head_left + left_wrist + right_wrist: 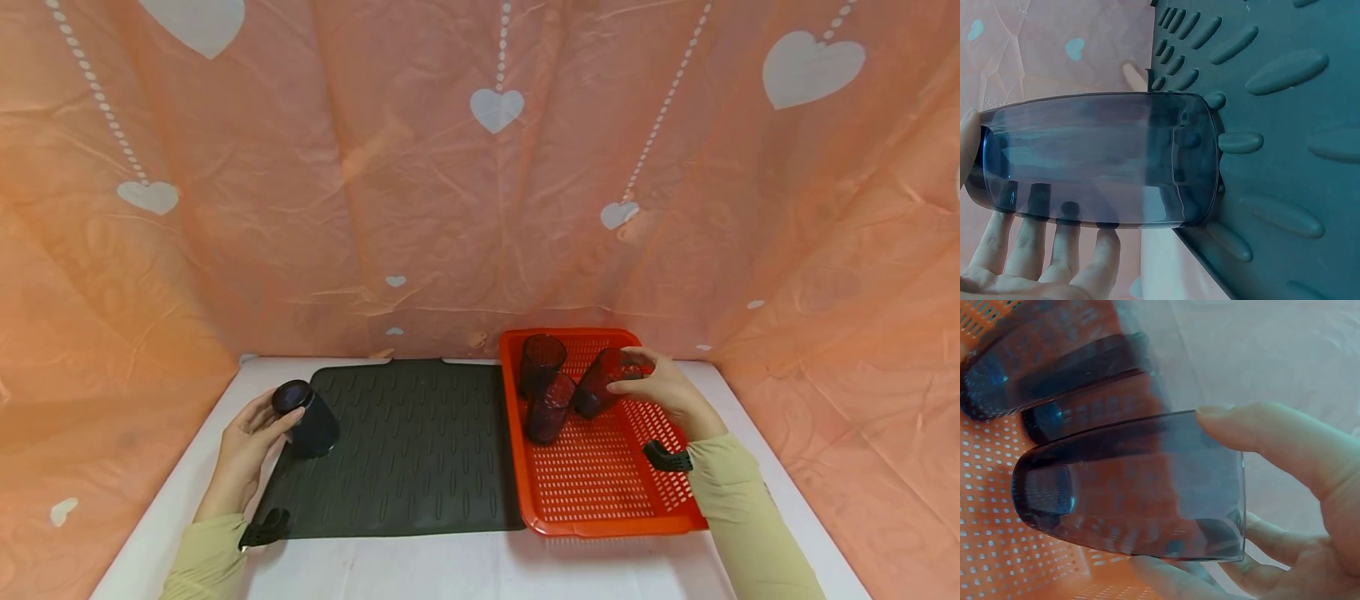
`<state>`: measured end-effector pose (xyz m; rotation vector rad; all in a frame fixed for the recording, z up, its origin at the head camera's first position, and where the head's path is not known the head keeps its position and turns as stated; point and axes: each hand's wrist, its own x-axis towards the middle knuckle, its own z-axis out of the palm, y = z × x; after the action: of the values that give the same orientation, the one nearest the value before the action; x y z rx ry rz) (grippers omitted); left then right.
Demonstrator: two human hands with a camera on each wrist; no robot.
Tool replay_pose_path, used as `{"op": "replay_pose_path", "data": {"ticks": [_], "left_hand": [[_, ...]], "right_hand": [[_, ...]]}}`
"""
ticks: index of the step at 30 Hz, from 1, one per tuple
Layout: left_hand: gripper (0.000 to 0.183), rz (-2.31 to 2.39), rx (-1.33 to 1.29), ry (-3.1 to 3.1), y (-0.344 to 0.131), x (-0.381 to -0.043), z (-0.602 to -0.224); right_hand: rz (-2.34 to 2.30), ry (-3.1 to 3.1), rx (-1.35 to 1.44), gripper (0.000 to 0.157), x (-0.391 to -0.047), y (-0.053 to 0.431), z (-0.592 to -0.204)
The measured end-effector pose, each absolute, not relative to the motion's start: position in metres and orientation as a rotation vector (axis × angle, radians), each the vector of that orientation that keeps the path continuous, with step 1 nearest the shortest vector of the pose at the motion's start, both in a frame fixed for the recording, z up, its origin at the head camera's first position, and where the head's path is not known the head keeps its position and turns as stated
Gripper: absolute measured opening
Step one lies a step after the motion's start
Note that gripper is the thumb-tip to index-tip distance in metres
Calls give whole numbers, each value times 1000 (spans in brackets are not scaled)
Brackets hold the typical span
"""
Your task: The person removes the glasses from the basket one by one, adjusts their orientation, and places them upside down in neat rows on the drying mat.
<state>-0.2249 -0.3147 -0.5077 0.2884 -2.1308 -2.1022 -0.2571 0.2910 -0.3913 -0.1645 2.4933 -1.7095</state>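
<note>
My left hand (251, 437) grips a dark tinted drinking glass (313, 425) near its upper end, at the left edge of a black ridged mat (405, 467). In the left wrist view the far end of that glass (1104, 156) meets the mat, with fingers on one side and the thumb on the other. Over on the right, my right hand (667, 387) holds another tinted glass (600, 383) near its rim, tilted inside an orange basket (592, 527). Thumb and fingers lie on opposite sides of this glass (1129, 487) in the right wrist view.
Two more tinted glasses stand in the basket's left part, a rear glass (542, 358) and a front glass (551, 408). The basket adjoins the mat's right edge. Both rest on a white table (390, 571). An orange curtain with hearts (450, 208) hangs behind and at the sides.
</note>
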Motion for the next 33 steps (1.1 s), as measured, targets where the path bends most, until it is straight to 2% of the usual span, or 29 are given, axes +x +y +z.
{"op": "replay_pose_path", "data": {"ticks": [7, 23, 33], "left_hand": [[82, -2121, 267, -2115, -320, -230, -516], [81, -2058, 294, -2203, -314, -224, -505], [78, -2062, 331, -2212, -291, -202, -466]], "right_hand": [[-1778, 2503, -181, 76, -249, 295, -380], [-1827, 2530, -321, 72, -232, 292, -342], [-1924, 2481, -389, 68, -227, 281, -331]]}}
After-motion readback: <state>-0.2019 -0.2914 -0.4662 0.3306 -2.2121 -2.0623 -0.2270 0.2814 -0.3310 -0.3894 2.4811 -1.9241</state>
